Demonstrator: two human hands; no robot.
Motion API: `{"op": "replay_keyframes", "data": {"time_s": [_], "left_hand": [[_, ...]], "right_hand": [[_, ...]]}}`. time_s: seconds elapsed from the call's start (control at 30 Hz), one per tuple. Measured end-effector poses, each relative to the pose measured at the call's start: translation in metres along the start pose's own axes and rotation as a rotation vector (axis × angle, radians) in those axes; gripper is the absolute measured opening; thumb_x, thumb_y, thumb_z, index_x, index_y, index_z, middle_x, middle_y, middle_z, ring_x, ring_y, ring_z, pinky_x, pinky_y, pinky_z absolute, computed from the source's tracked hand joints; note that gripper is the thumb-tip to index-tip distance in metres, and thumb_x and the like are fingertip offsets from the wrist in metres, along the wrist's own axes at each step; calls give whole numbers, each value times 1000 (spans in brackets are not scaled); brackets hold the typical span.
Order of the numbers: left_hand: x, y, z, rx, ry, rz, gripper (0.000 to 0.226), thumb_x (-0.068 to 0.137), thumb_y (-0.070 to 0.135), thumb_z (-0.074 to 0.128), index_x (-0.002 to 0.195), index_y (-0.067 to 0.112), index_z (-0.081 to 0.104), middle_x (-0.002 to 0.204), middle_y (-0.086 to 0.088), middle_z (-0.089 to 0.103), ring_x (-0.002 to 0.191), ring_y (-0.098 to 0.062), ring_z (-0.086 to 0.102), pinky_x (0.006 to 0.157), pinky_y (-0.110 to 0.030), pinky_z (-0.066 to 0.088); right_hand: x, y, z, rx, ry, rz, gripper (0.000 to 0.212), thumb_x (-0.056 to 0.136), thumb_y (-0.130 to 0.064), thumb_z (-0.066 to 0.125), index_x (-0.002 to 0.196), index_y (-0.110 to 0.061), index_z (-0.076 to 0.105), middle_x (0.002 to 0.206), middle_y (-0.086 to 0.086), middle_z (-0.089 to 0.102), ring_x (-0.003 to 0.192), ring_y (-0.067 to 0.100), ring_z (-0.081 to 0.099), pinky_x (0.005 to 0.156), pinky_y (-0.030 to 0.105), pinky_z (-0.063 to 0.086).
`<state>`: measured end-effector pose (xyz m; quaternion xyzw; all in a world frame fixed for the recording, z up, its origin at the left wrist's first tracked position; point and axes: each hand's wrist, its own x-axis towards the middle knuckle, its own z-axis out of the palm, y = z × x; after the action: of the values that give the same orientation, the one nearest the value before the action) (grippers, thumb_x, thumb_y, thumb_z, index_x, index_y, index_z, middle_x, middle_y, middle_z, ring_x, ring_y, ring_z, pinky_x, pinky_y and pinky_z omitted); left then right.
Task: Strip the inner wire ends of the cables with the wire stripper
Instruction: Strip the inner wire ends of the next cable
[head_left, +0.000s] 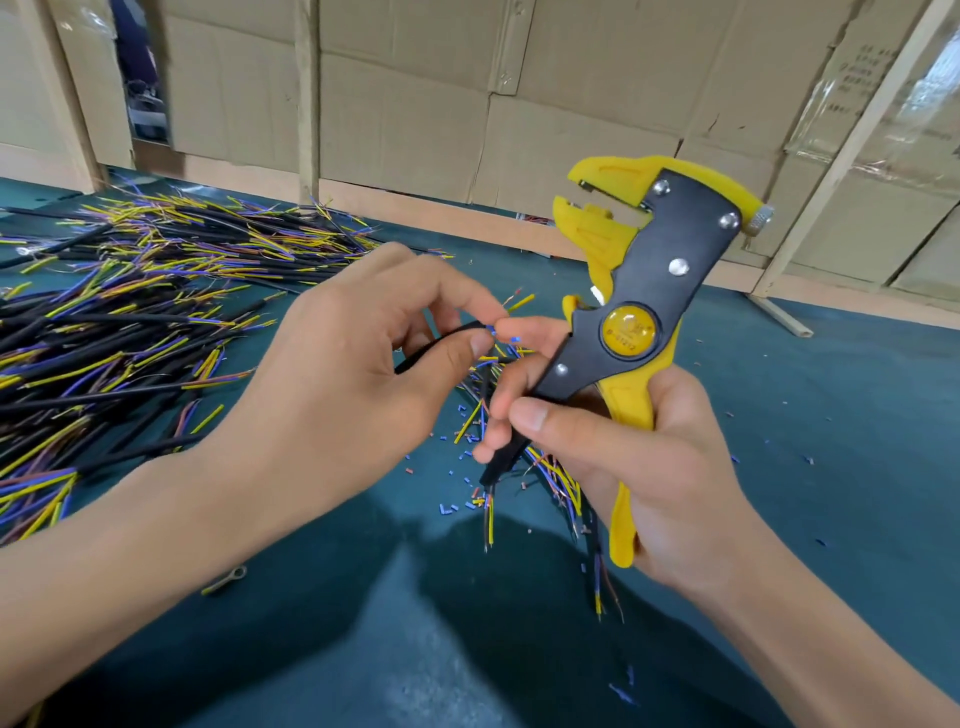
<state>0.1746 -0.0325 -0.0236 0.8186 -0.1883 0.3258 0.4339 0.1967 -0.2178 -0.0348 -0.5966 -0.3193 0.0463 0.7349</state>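
My right hand (644, 467) grips the handles of a yellow and black wire stripper (639, 312), held upright with its jaws at the top, slightly apart and with nothing in them. My left hand (363, 353) pinches the end of a black cable (441, 340) between thumb and forefinger, just left of the stripper. Short blue and yellow inner wires (514, 322) stick out of that cable end toward my right fingers.
A big pile of black cables (130, 291) with yellow, blue and brown inner wires covers the green table surface (831, 415) at the left. A few more cables (561, 483) lie under my right hand. Snipped insulation bits (452, 506) are scattered around. Cardboard boxes (415, 104) stand behind.
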Motion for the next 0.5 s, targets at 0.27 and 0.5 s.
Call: {"op": "replay_keyframes", "data": {"time_s": [0.27,0.5], "left_hand": [[4,6,-10,-3,79,55,22,91,15,60,107,24,72,90,10,54,67,-7,53,65,-9,35],[7,4,-14,-221,153,70,28,92,8,56,102,30,71,85,11,52,58,-5,48,57,-15,35]], "right_hand": [[2,1,-2,86,17,38,37,83,3,61,120,4,64,82,17,66,70,34,62,73,48,55],[-1,6,-6,160,-179,137,26,88,2,62,113,5,65,83,19,62,71,38,62,72,52,54]]}}
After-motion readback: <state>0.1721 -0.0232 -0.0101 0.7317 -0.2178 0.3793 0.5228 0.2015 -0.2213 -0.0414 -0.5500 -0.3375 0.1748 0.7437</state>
